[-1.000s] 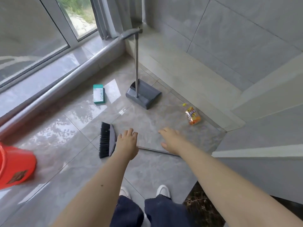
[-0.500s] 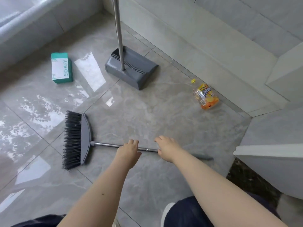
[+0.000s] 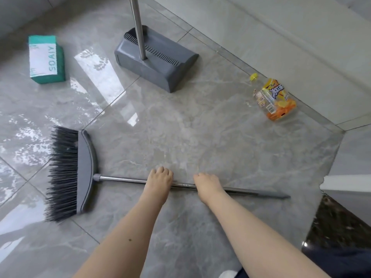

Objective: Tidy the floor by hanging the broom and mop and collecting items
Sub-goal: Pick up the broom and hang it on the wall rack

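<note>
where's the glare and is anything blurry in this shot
Head view: bright window glare washes over the glossy floor on the left, between the green box and the broom bristles; the dustpan pole bends from wide-angle distortion; the dark patch at lower right is smeared; both hands, left and right, look sharp.

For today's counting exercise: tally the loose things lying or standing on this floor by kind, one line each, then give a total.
Cleaning tools: 2, the broom and the dustpan
Boxes: 1, the green box
Bottles: 1, the orange bottle
Total: 4
</note>
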### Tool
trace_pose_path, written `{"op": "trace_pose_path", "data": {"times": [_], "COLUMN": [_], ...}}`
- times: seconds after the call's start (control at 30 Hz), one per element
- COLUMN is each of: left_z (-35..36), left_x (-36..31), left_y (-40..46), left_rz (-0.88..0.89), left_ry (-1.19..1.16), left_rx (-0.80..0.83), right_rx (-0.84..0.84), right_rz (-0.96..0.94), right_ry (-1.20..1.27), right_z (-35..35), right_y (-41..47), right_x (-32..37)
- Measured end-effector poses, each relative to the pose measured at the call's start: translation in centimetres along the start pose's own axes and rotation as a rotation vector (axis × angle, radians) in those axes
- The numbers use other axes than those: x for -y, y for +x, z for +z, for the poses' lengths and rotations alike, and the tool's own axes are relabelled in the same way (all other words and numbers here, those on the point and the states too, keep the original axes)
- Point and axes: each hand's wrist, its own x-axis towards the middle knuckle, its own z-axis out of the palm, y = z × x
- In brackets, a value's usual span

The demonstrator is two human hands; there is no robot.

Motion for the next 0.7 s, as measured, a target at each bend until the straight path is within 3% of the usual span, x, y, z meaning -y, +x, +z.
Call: {"op": "trace_pose_path", "data": {"times": [0.17, 0.33, 0.7], "left_z": [-1.3, -6.7, -27.8], "left_x": [0.1, 0.5, -3.4], "left_y": [-1.1, -4.2, -13.7], "left_rz": [-0.067, -0.098, -0.106], "left_ry": [-0.056, -0.154, -0.454], "left_rx": [0.032, 0.003, -0.059], "right_rx": [0.010, -0.142, -0.512], "right_rz": [0.025, 0.039, -0.028], "right_ry": [0.004, -0.014, -0.294], "right_z": [-2.0, -8.0, -29.5], "right_y": [-1.3, -5.7, -22.7], "right_x": [0.4, -0.4, -3.6]}}
